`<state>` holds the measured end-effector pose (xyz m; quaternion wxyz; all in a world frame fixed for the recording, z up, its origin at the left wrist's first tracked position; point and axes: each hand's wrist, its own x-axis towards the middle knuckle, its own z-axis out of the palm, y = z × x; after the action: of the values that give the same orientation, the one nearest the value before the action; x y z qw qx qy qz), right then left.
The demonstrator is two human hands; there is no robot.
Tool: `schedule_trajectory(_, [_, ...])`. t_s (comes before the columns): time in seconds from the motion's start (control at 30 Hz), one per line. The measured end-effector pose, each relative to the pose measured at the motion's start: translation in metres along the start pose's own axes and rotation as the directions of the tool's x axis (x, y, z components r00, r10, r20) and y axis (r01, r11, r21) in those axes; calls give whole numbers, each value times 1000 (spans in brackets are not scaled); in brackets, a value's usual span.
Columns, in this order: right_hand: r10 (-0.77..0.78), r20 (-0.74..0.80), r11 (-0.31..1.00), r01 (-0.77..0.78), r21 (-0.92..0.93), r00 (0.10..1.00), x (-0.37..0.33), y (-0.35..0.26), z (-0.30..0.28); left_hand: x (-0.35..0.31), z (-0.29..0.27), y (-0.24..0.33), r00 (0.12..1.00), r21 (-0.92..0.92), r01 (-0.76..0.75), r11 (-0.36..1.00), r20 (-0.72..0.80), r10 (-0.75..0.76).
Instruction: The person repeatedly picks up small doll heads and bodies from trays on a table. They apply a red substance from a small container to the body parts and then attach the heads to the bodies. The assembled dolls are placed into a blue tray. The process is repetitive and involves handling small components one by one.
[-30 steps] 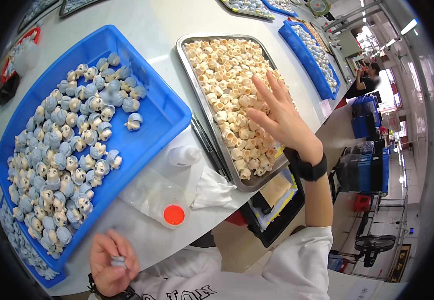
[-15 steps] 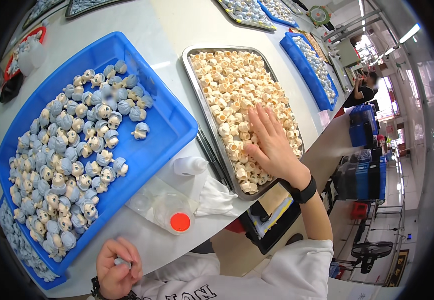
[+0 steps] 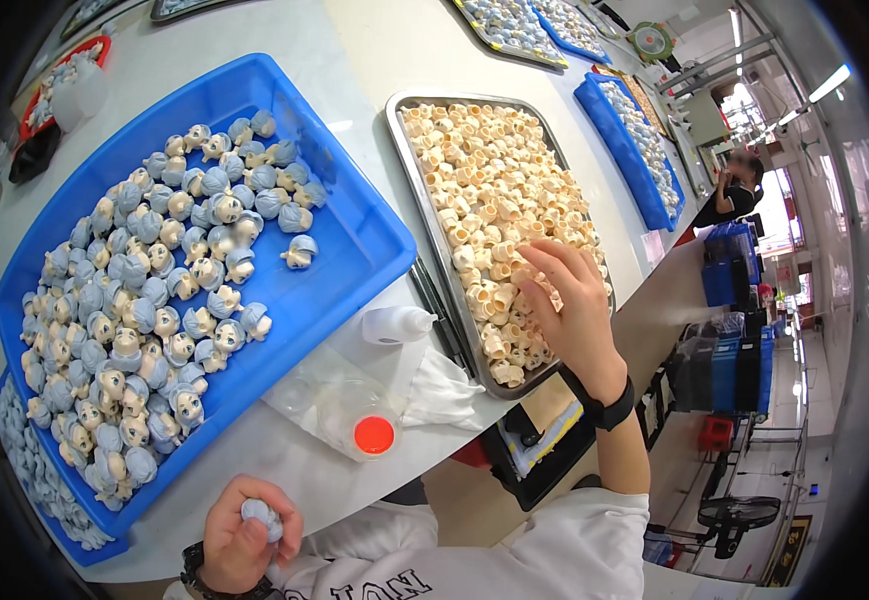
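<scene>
My left hand [image 3: 237,548] is closed around a small doll head with blue-grey hair [image 3: 264,518], held low in front of my body. Over the near right part of a metal tray [image 3: 433,235], my right hand [image 3: 583,325] has its fingers drawn together on a small cream-coloured hollow piece [image 3: 554,293], partly hidden by them. Many similar hollow pieces [image 3: 495,180] fill that tray. To its left stands a blue plastic bin [image 3: 355,235] with a pile of doll heads [image 3: 155,285], blue-haired with painted eyes.
Between bin and table edge are a white squeeze bottle [image 3: 395,325], a clear jar with a red top [image 3: 374,434] and a white cloth [image 3: 440,390]. Dark pens [image 3: 440,310] lie beside the tray. Another blue bin [image 3: 620,150] stands far right; a person [image 3: 737,188] is beyond.
My right hand has gone from lying spread on the cream pieces to fingers closed on one. My left hand has turned, so more of the doll head shows. The view has shifted slightly.
</scene>
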<state>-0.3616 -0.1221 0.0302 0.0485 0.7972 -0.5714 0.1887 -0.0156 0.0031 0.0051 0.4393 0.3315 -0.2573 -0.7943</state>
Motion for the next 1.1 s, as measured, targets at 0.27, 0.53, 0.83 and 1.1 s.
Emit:
schedule_trajectory(0.27, [-105, 239, 994, 107, 6, 965, 43, -27, 18, 2, -4, 0, 998, 64, -36, 997, 62, 32])
schedule_trajectory(0.53, [162, 4, 962, -159, 222, 987, 15, -34, -19, -6, -6, 3, 999, 279, -12, 960, 51, -2])
schedule_trajectory(0.83, [-412, -249, 530, 453, 717, 876, -40, -178, -23, 3, -14, 3, 893, 363, -156, 919, 449, -26])
schedule_trajectory(1.1, [-220, -359, 533, 420, 735, 907, -46, -194, 5, 1, -17, 2, 886, 225, -192, 955, 458, 70])
